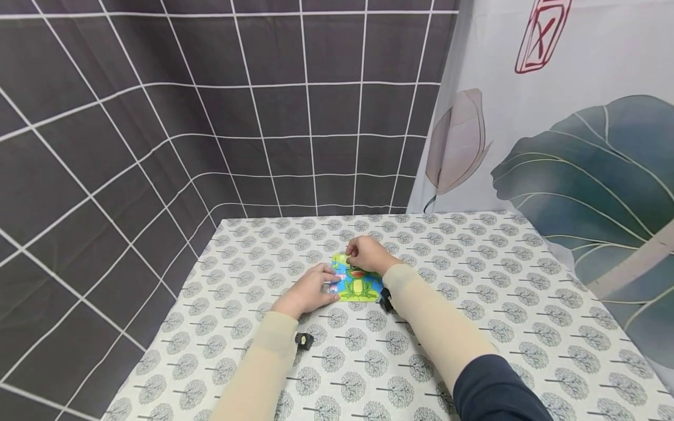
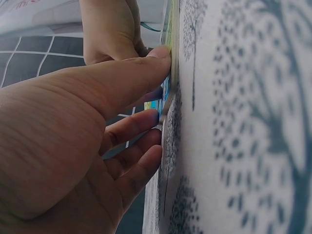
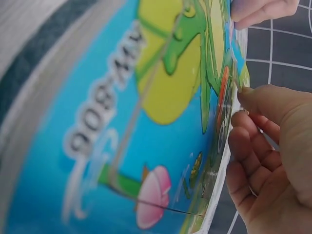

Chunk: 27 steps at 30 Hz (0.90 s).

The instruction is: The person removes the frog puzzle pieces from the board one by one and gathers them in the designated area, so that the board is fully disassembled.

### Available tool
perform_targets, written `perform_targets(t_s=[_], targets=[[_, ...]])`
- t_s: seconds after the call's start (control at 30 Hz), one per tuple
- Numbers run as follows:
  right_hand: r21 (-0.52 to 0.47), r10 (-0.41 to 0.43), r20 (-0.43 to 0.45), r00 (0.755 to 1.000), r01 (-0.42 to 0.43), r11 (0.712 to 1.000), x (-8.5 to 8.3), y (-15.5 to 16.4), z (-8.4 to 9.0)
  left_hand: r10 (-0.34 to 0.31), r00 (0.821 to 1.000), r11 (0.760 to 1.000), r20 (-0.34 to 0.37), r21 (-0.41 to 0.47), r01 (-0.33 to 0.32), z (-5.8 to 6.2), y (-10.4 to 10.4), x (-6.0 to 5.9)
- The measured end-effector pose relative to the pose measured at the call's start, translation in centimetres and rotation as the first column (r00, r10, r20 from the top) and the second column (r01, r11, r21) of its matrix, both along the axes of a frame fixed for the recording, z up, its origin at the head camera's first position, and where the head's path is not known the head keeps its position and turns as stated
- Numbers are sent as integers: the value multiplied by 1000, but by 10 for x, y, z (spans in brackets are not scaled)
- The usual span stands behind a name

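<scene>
A small frog jigsaw puzzle (image 1: 360, 287) lies flat on the tree-patterned tablecloth, blue with a green frog on a yellow pad. My left hand (image 1: 330, 280) rests at its left edge, thumb and straight fingers pressing against the board (image 2: 168, 92). My right hand (image 1: 351, 257) sits over the far left corner with fingers curled. In the right wrist view its thumb and fingertips (image 3: 241, 112) pinch a slightly raised puzzle piece (image 3: 233, 73) at the puzzle's (image 3: 146, 97) edge. The left hand's fingertips (image 3: 263, 9) show at the top there.
The table (image 1: 474, 304) is covered by a white cloth with grey tree prints. A dark grid-patterned curtain (image 1: 158, 146) closes the back and left; a leaf-printed curtain (image 1: 579, 146) hangs on the right. Small black wrist cameras (image 1: 303, 340) sit under both forearms.
</scene>
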State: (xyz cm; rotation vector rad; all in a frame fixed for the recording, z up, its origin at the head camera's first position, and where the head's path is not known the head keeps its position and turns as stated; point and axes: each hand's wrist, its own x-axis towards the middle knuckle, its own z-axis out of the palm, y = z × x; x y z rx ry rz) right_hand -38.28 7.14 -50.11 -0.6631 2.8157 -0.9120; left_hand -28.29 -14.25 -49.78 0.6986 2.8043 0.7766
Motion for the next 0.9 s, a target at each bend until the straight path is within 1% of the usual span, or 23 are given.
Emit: perform_targets(t_s=[0.13,0.3,0.4,0.57,0.7,0.9], targets=[[47,0,-33,999,1,999,1,0,2,3,1000,1000,-1,0,-3,0,0,0],[49,3,-52,999,0,999,4,1,6,1,1000,1000,-6,-4,-1,-2,0,-1],[30,-11,-62,998,13,999,7,4,7,-3,1000,1000,-12,-5,3,-3,0,-1],[-31,-35,-61,997,33,999,10,12,8,-4,1000,1000,-18,-9,4,-3,0,-1],[-88,-56,-52,997,51,995,11,21,6,0,1000,1000,-12,-1,0,-2,0,0],[-131,-99,-53,994,91,987,13,37,0,3,1000,1000,-1,7,-3,-2,0,1]])
